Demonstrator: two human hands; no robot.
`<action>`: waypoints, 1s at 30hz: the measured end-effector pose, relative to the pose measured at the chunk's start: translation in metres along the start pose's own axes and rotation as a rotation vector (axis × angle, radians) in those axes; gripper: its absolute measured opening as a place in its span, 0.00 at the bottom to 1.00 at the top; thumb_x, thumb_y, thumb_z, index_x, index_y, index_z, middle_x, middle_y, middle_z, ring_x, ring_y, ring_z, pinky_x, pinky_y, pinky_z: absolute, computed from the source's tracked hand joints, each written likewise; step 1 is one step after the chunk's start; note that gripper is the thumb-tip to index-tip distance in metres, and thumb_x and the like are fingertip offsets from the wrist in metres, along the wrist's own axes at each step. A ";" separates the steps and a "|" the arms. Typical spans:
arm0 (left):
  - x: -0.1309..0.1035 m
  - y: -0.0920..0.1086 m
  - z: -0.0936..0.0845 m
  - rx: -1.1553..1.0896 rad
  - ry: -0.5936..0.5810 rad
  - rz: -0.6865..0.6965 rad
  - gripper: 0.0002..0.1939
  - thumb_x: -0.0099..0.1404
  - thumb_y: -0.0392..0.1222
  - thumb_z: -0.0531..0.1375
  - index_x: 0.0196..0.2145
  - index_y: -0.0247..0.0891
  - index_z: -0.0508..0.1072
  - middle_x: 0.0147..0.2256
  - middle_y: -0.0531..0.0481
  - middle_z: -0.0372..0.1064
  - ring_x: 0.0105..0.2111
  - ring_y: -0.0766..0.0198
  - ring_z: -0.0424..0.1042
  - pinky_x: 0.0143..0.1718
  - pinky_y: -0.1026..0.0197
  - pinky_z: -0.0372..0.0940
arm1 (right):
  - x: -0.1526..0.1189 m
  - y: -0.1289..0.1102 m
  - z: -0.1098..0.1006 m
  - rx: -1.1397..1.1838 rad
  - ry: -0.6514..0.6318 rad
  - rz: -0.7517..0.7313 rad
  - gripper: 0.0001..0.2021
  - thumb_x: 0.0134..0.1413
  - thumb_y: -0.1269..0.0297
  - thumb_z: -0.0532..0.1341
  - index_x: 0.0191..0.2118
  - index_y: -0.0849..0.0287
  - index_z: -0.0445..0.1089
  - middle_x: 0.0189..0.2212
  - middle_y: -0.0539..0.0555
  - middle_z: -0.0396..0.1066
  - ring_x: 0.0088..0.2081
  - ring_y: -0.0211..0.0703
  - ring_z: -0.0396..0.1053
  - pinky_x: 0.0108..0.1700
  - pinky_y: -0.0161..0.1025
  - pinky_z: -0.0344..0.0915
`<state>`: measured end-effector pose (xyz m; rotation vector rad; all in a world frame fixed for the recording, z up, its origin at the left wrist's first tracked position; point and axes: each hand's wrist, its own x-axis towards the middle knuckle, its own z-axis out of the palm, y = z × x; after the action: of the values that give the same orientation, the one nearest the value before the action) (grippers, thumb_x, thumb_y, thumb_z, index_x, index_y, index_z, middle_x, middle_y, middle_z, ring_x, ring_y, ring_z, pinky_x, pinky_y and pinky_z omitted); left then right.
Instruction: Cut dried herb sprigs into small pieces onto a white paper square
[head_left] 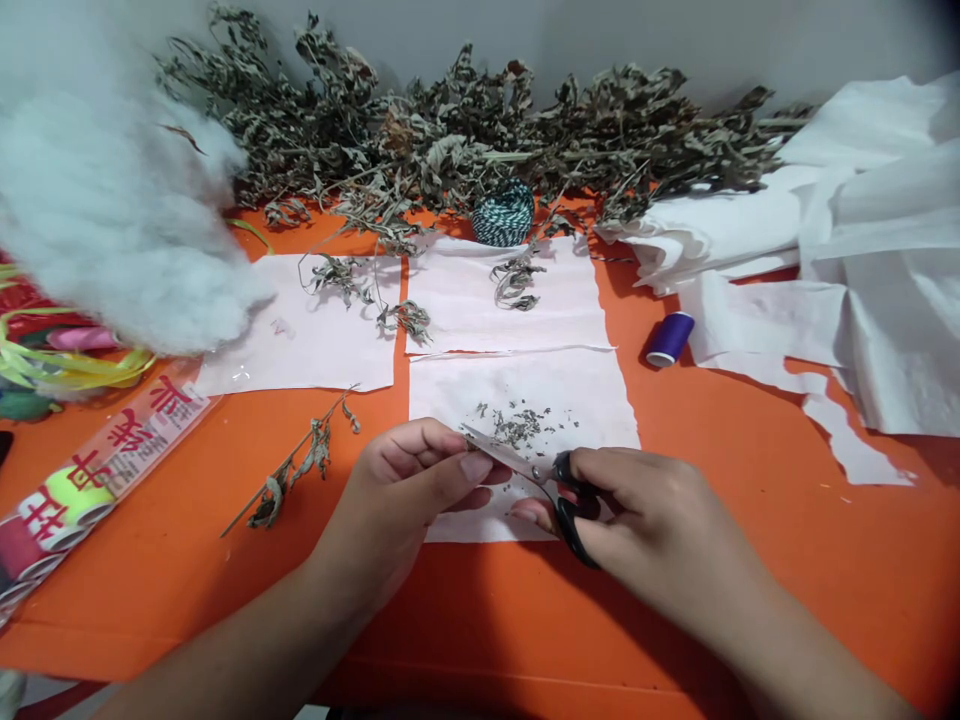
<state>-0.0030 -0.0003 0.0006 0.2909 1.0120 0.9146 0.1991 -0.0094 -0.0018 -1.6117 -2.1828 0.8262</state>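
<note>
My right hand (637, 510) grips black-handled scissors (517, 460), with its fingers through the loops. The blades reach up to the fingertips of my left hand (416, 480). That hand is pinched on a small bit of dried leaf (471, 447), mostly hidden by the fingers and blades. Below them, cut leaf flakes (521, 425) are scattered on a white cloth piece (600, 390). To the left of my left hand, a dried leafy sprig (296, 465) rests on the orange table (262, 590).
Dried plant stalks (465, 130) line the back, with a green-and-white twine ball (504, 212) before them. White stuffing (120, 220) and a packet of thread spools (82, 490) occupy the left. A purple spool (670, 339) and white cloths (892, 220) lie right.
</note>
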 end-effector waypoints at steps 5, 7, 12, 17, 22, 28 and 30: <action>-0.001 -0.001 -0.002 -0.023 -0.023 0.012 0.07 0.51 0.33 0.73 0.25 0.35 0.78 0.26 0.51 0.81 0.27 0.68 0.79 0.27 0.74 0.72 | 0.001 -0.001 0.000 -0.002 -0.035 0.031 0.22 0.52 0.49 0.64 0.21 0.56 0.56 0.16 0.45 0.57 0.19 0.34 0.54 0.22 0.31 0.48; 0.000 -0.001 -0.003 -0.032 -0.018 0.008 0.07 0.51 0.33 0.73 0.24 0.36 0.78 0.26 0.52 0.81 0.26 0.69 0.79 0.27 0.74 0.72 | 0.001 -0.002 -0.001 -0.009 -0.052 0.049 0.21 0.50 0.49 0.66 0.21 0.56 0.57 0.17 0.46 0.59 0.20 0.35 0.55 0.23 0.32 0.49; 0.000 -0.001 -0.003 -0.018 -0.010 0.006 0.07 0.52 0.33 0.72 0.24 0.36 0.78 0.25 0.53 0.81 0.25 0.70 0.78 0.27 0.74 0.72 | 0.001 -0.004 -0.002 -0.008 -0.063 0.071 0.21 0.49 0.49 0.65 0.21 0.56 0.57 0.17 0.46 0.59 0.21 0.36 0.56 0.23 0.32 0.49; 0.000 0.000 -0.003 0.015 0.005 0.011 0.07 0.50 0.33 0.73 0.25 0.34 0.78 0.26 0.50 0.81 0.26 0.69 0.79 0.27 0.74 0.72 | 0.000 0.002 0.000 -0.028 -0.029 0.023 0.22 0.55 0.48 0.61 0.21 0.56 0.55 0.16 0.46 0.56 0.20 0.35 0.53 0.23 0.32 0.47; 0.000 0.000 -0.002 0.025 -0.013 0.013 0.07 0.50 0.33 0.73 0.24 0.35 0.78 0.25 0.50 0.81 0.25 0.68 0.79 0.27 0.74 0.71 | 0.000 0.004 0.001 -0.032 -0.018 0.011 0.24 0.57 0.47 0.60 0.20 0.56 0.53 0.16 0.45 0.54 0.19 0.34 0.51 0.22 0.32 0.46; 0.003 -0.001 -0.004 0.025 0.001 0.010 0.07 0.49 0.33 0.73 0.24 0.37 0.78 0.26 0.53 0.81 0.27 0.69 0.79 0.28 0.74 0.72 | 0.002 -0.001 -0.003 -0.020 -0.064 0.053 0.21 0.49 0.49 0.65 0.21 0.56 0.57 0.16 0.46 0.59 0.20 0.36 0.56 0.22 0.32 0.48; 0.002 -0.001 -0.005 0.037 -0.016 0.019 0.07 0.50 0.33 0.73 0.24 0.37 0.79 0.26 0.53 0.81 0.27 0.68 0.79 0.28 0.74 0.72 | 0.002 -0.001 -0.003 -0.022 -0.063 0.052 0.21 0.51 0.49 0.64 0.21 0.56 0.57 0.16 0.46 0.59 0.19 0.36 0.56 0.22 0.32 0.48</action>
<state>-0.0060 0.0002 -0.0037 0.3391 1.0137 0.9103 0.1995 -0.0073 0.0007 -1.6818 -2.2081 0.8826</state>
